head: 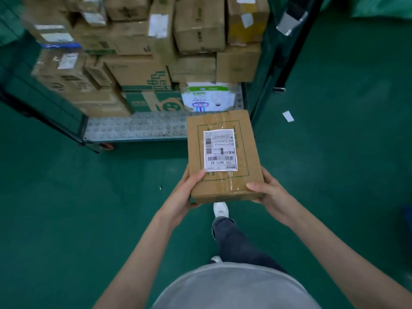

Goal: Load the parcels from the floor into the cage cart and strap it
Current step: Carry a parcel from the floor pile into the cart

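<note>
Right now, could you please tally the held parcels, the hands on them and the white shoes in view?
Labelled cardboard parcel: 1
Hands gripping it: 2, left hand and right hand
White shoes: 2
Total: 5

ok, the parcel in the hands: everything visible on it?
The parcel is a flat brown cardboard box, sealed with clear tape, printed with a green frame. A white barcoded shipping label sits on its top face. It is held roughly level above the green floor by the left hand and right hand at its near corners.
</note>
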